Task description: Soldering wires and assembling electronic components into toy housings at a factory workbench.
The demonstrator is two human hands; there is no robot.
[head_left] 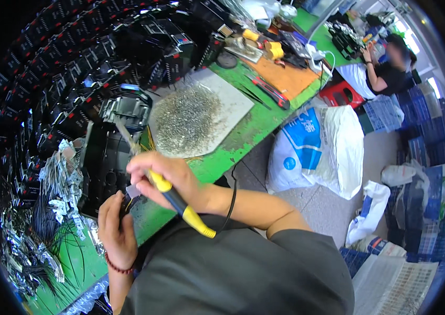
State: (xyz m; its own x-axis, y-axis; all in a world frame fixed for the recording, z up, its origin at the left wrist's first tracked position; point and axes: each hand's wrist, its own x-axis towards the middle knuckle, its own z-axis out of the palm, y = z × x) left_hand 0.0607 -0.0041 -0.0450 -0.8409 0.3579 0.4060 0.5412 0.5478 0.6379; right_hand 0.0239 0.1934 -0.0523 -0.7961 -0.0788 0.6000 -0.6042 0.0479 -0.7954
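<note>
My right hand (172, 176) is closed around a yellow and black corded handle (188, 214), which looks like a soldering iron; its tip is hidden. A greyish, brush-like stick (126, 134) sticks out beyond its fingers, and I cannot tell whether the hand grips that too. Just below, my left hand (117, 231), with a beaded bracelet at the wrist, pinches a small dark part (127, 205) with thin yellow wires. A small pale square piece (133, 191) lies between the two hands. Beside them rests an open black housing (108, 170), with a silver metal unit (128, 111) behind it.
Small screws (188, 118) are heaped on a pale board (233, 113). Stacked black housings (49, 73) fill the left. Foil-wrapped wired parts (59, 178) lie near the left edge. Red-handled pliers (269, 90) sit farther back. White sacks (332, 152) stand right; a co-worker (393, 68) sits beyond.
</note>
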